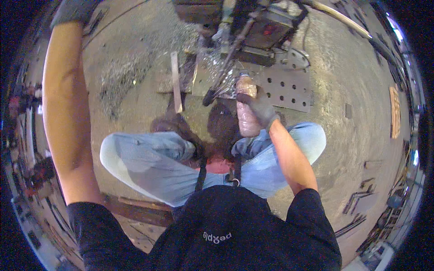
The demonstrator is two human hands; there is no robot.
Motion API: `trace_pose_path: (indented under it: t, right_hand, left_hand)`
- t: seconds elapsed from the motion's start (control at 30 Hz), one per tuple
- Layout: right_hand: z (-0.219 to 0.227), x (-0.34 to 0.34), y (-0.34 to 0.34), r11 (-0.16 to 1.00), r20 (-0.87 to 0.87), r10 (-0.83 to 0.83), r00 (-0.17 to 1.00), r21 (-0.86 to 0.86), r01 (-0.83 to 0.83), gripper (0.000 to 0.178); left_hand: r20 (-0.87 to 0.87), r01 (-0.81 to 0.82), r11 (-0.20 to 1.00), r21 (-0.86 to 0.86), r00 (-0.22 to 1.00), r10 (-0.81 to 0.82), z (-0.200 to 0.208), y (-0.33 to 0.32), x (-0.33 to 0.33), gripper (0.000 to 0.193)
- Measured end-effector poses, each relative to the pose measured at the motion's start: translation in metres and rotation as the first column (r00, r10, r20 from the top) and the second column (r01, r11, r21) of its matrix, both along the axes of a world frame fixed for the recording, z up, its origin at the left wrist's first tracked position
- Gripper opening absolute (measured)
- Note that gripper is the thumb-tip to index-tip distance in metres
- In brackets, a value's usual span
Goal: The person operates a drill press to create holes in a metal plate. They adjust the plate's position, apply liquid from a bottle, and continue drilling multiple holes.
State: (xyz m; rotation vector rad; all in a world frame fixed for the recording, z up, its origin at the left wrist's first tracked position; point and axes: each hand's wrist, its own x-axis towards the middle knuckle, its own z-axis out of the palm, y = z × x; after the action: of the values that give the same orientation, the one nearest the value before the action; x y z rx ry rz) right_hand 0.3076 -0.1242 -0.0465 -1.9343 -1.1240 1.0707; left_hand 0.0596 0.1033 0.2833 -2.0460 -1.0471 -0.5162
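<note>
My right hand (261, 107), in a dark grey glove, is wrapped round a plastic bottle (247, 122). The bottle looks pinkish-brown and cloudy, and its capped end points away from me, toward a dark machine (262, 34). Stretched far out to the upper left is my left hand (74, 12), also gloved. The picture's edge cuts off its fingers, so what it touches cannot be made out. A dark bar (233, 56) with a thick black end slants down from the machine, just left of the bottle.
A steel plate with round holes (289, 94) lies right of the bottle. Left of the bar is a flat strip (176, 81). Dark shavings (129, 67) litter the floor. A long pole (339, 19) crosses the upper right; bent metal bars (359, 196) lie at the lower right.
</note>
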Motion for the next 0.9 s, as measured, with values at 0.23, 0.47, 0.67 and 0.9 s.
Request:
trace_pose_path:
  t: [0.23,0.47,0.67,0.9]
  right_hand:
    - [0.011,0.014,-0.014,0.999,-0.289,0.028,0.957,0.046,-0.015,0.066]
    - [0.000,0.008,-0.017,0.980,-0.205,0.128,0.970,-0.122,-0.155,0.066]
    - [0.041,-0.002,-0.012,0.979,-0.217,0.166,0.962,-0.081,-0.187,0.065]
    - [0.014,0.005,-0.011,0.981,-0.228,0.130,0.965,-0.110,-0.158,0.071]
  left_hand:
    - [-0.087,-0.060,0.997,0.047,0.994,0.064,0.002,0.003,-0.008,0.024]
    - [-0.108,-0.047,0.998,0.049,0.993,0.052,0.005,0.005,-0.001,0.025]
    - [-0.109,-0.042,0.998,0.056,0.993,0.048,0.004,0.009,-0.003,0.025]
    - [-0.066,0.006,0.998,0.068,0.998,-0.001,0.001,0.013,-0.006,0.025]
